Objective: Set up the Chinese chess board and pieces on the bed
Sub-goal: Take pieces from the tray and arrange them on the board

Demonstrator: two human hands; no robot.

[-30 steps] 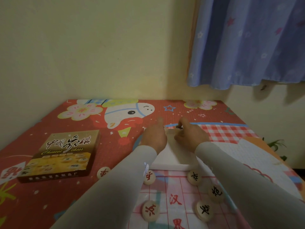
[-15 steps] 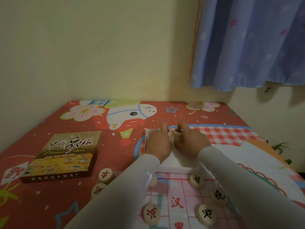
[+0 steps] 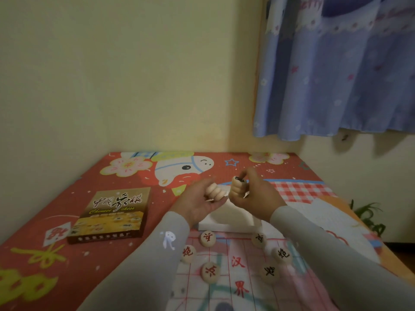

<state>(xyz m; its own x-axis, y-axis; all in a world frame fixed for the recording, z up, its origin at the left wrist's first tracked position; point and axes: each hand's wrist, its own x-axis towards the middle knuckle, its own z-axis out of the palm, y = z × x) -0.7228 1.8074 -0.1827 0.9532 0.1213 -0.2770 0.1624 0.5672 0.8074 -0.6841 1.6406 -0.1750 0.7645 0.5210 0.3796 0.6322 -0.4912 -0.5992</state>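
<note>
My left hand holds a short stack of pale round chess pieces above the white foam tray. My right hand grips a second stack of pieces, its top piece marked in black. Both hands hover side by side over the tray. Below them the thin paper board with red lines and red characters lies on the bed. Several loose pieces rest on it, some with red marks, some with black.
The brown chess box lid lies to the left on the red cartoon bed sheet. Cream walls meet in the corner behind. A blue curtain hangs at the upper right, and a small green plant stands past the bed's right edge.
Both hands have lifted out of the white tray, each bringing up a stack of pieces. The camera view has tilted up slightly.
</note>
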